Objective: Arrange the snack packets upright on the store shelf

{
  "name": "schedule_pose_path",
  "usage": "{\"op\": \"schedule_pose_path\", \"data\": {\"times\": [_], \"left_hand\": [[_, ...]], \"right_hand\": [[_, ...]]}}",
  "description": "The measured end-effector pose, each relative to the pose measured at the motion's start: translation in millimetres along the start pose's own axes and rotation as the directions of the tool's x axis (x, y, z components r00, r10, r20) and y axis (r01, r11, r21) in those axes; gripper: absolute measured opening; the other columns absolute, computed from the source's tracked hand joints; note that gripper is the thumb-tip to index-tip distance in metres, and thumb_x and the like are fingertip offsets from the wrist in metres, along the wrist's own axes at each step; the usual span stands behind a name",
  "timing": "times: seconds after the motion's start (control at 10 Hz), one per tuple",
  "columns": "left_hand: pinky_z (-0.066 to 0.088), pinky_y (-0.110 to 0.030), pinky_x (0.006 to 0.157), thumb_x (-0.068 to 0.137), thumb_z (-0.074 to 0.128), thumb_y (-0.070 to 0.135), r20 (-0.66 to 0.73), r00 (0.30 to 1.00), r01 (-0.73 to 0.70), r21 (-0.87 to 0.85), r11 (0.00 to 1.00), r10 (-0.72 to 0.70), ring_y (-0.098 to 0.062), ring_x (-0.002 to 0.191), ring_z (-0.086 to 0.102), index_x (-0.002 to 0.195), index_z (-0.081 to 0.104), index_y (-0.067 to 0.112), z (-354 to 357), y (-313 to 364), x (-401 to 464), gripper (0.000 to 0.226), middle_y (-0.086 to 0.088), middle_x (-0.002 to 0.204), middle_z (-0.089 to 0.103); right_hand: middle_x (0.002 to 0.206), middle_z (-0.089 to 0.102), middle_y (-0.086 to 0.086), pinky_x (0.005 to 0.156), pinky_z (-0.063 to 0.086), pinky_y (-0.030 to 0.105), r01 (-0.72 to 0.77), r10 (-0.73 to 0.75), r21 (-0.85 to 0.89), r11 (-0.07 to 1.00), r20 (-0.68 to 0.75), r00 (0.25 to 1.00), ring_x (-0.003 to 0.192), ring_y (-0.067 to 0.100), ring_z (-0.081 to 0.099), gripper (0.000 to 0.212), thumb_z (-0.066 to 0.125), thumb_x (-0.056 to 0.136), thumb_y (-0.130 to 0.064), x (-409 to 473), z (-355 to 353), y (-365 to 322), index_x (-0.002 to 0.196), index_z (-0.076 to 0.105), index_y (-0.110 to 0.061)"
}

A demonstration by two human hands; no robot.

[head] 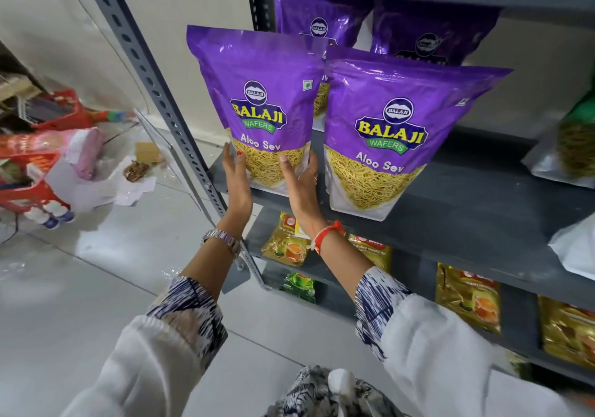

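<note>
Now the packet [257, 110] stands at the shelf's [450, 213] front-left edge, left fingers [230, 162] flat against it, right fingers [311, 164] pinching its side; an uneven release could topple it off.

Bright, even, diffuse indoor light, apparently from above. White glare streaks on the upper folds of the glossy purple foil snack packet [260, 72] at front left; faint sheen on the pale tiled floor [96, 271]. Deep shade beneath the grey metal shelf board [450, 223]. Marked wide-angle bending of the grey perforated upright [151, 72]. Soft blur toward the edges, notably over the red-and-pink clutter [48, 146] at left.
</note>
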State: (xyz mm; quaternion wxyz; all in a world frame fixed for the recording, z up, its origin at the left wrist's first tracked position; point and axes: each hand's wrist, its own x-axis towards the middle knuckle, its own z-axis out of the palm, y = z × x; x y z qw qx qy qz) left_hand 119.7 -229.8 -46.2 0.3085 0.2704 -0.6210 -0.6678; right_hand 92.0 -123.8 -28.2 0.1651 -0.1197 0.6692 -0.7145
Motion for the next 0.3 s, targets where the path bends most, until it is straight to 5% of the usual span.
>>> {"op": "schedule_pose_path", "data": {"times": [0.1,0.2,0.3], "left_hand": [[0.026,-0.023,0.106,0.097,0.033,0.036,-0.008,0.992,-0.121,0.096,0.988,0.122,-0.010,0.141,0.020,0.147,0.009,0.023,4,-6,-20,0.058,-0.003,0.158,0.013],[0.017,-0.023,0.112,0.093,0.038,0.041,-0.049,0.973,-0.216,0.172,0.961,0.227,-0.008,0.145,0.010,0.148,0.012,0.024,10,-9,-47,0.063,0.000,0.160,0.009],[0.013,-0.036,0.119,0.094,0.040,0.034,-0.068,0.937,-0.316,0.253,0.915,0.342,-0.012,0.147,0.006,0.148,0.014,0.020,28,-14,-67,0.061,-0.004,0.160,0.007]], "right_hand": [[0.159,0.015,0.004,0.118,0.022,0.037,-0.010,0.010,-0.027,1.000,0.026,1.000,0.145,0.018,0.018,0.075,0.052,0.089,-0.044,-20,-17,6,0.149,0.012,-0.020],[0.149,0.038,0.000,0.112,0.034,0.038,0.039,-0.036,-0.125,0.991,0.030,0.999,0.136,0.014,0.036,0.055,0.050,0.090,-0.044,-53,-48,6,0.139,0.036,-0.024],[0.138,0.049,0.004,0.108,0.040,0.042,0.155,-0.165,-0.124,0.980,-0.078,0.983,0.127,0.016,0.046,0.042,0.050,0.091,-0.034,-76,-87,11,0.130,0.047,-0.018]]}}
